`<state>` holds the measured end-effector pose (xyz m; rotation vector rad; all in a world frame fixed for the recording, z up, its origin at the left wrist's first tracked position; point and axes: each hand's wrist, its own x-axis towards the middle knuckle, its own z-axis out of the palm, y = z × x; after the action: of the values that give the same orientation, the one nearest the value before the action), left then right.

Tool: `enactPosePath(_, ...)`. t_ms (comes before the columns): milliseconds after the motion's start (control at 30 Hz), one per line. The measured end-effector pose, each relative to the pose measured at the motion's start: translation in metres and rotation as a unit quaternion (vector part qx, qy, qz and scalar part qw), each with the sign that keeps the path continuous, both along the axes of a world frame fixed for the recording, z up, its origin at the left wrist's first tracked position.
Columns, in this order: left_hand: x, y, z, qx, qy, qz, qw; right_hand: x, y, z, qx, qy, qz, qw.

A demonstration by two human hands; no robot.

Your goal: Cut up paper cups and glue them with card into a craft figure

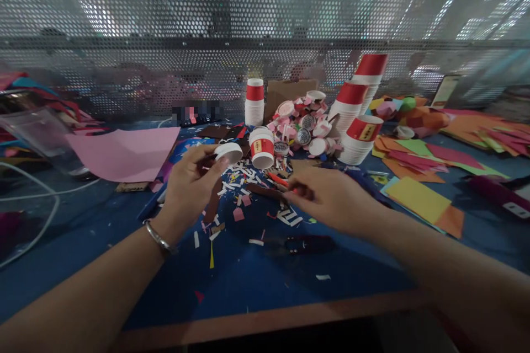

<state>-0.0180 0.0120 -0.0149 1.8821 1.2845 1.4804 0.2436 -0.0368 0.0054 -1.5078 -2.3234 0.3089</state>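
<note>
from my remote seat i look down through the head camera at a blue desk (pixel 232 292), and i take the loose red-and-white cup (pixel 261 150) as my landmark. it sits tilted beyond the two hands. just to its left, the left hand (pixel 190 185) pinches a white round piece (pixel 229 153) between thumb and fingers (a silver bracelet (pixel 156 236) circles that wrist). nearer me and to the right of the loose cup, the right hand (pixel 333 198) is curled around a slim orange-red tool (pixel 278 179), whose exposed end points toward the cup; the fingers hide the rest, so i cannot tell what kind it is.

white and pink paper scraps (pixel 238 214) lie scattered on the near side of the loose cup, with a dark object (pixel 309 244) further toward me, too dim to name. behind the cup stands a cup stack (pixel 254 103); behind and right of it rises a heap of cut pieces (pixel 305 124), then more stacked cups (pixel 356 140). well left of the loose cup spreads a pink sheet (pixel 124 149); well to its right lies yellow paper (pixel 418 198).
</note>
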Motion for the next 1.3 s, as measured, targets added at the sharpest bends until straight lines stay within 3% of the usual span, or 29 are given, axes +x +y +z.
enactPosePath(133, -0.003, 0.000, 0.001, 0.019, 0.028, 0.024, 0.999, -0.053, 0.025, -0.003, -0.003, -0.064, 0.077, 0.995)
enactPosePath(267, -0.006, 0.000, 0.002, 0.034, 0.044, 0.018, 0.998, -0.074, 0.042, -0.016, -0.014, -0.069, 0.097, 0.993)
enactPosePath(600, -0.009, 0.008, -0.005, 0.012, 0.056, 0.000, 0.998, -0.075, 0.041, -0.024, 0.002, -0.056, 0.101, 0.993)
enactPosePath(1100, 0.006, 0.001, -0.003, -0.099, 0.007, -0.053, 0.994, -0.070, 0.048, -0.019, -0.032, -0.037, 0.122, 0.991)
enactPosePath(1300, 0.006, 0.000, 0.001, -0.086, 0.021, -0.051, 0.995, -0.067, 0.052, -0.024, -0.035, -0.015, 0.134, 0.990)
